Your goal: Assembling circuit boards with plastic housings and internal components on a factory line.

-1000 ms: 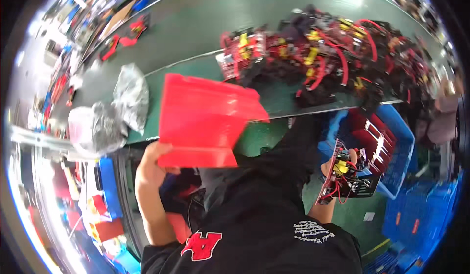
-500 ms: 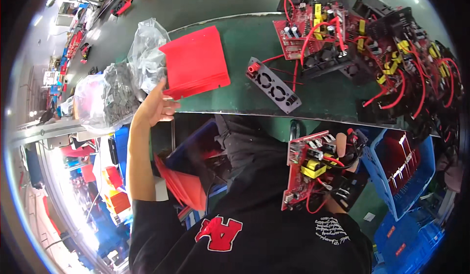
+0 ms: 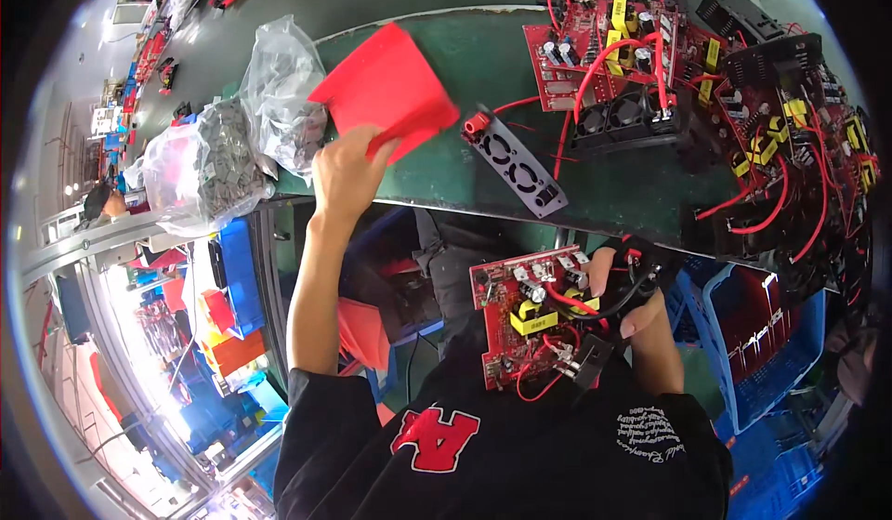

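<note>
My left hand point(image 3: 344, 178) is closed on the near edge of a thin red sheet point(image 3: 386, 88), which tilts above the green tabletop. Its far part hides some of the table. In front of my chest, my right hand point(image 3: 643, 323) grips a red circuit board point(image 3: 502, 283) by its right side. The board carries yellow-wrapped transformers, silver capacitors and red and black wires. Just beyond the table's near edge lies a grey end plate point(image 3: 548, 206) with two round fan openings and a red terminal; a red wire runs from it toward a board behind.
Wired circuit boards point(image 3: 557, 78) with black fans crowd the table's right side. Clear plastic bags point(image 3: 283, 78) of parts lie left of the sheet. A blue crate point(image 3: 720, 353) holding red boards stands at lower right. Folded red sheets point(image 3: 362, 334) sit below the table.
My left hand has closed on the red sheet and turned and lifted its near edge. My right hand has brought the circuit board left, closer to my body's middle.
</note>
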`<action>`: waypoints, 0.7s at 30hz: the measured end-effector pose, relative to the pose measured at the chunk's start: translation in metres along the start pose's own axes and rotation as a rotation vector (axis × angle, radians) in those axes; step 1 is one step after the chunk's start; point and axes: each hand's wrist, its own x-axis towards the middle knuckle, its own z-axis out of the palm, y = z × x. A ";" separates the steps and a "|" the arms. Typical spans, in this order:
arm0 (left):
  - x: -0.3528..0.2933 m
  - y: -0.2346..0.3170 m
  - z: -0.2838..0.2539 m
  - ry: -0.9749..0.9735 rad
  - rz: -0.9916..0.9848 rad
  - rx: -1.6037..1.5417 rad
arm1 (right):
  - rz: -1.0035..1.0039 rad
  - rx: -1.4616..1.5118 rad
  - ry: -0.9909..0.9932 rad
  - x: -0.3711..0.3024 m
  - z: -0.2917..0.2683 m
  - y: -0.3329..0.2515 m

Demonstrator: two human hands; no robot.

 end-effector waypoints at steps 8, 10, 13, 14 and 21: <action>0.072 -0.052 0.022 0.489 0.167 0.223 | -0.264 0.106 0.052 -0.006 -0.014 0.022; 0.078 -0.069 0.021 0.176 -0.095 0.215 | -0.350 0.136 0.051 -0.002 -0.007 0.022; 0.090 -0.045 0.000 0.095 -0.090 0.195 | -0.364 0.188 0.035 -0.001 -0.003 0.028; 0.088 -0.037 -0.009 0.014 -0.118 0.149 | -0.360 0.218 0.025 -0.001 0.005 0.028; 0.034 0.016 -0.021 -0.021 -0.461 0.032 | -0.339 0.162 0.065 0.015 -0.006 0.035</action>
